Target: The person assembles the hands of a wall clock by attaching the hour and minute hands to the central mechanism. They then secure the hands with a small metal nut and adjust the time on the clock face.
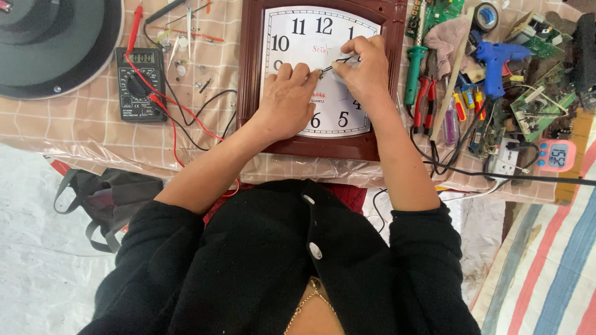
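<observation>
Two hands at work on the hands of a square wall clock lying flat on the worktop.

The wall clock (323, 71), white-faced in a dark red frame, lies in the middle of the checked worktop (87, 124). The left hand (287, 99) rests on the dial, fingers narrowed, fingertips touching the thin black clock hands (335, 63) near the centre. The right hand (366, 68) pinches the far end of those clock hands between thumb and fingers. The step appears to be setting or seating them on the centre spindle; it seems to call for light, steady fingertip pressure so the thin metal does not bend. To the left lies a black multimeter (140, 84) with red leads; to the right, a blue glue gun (496, 59) among screwdrivers and circuit boards.
</observation>
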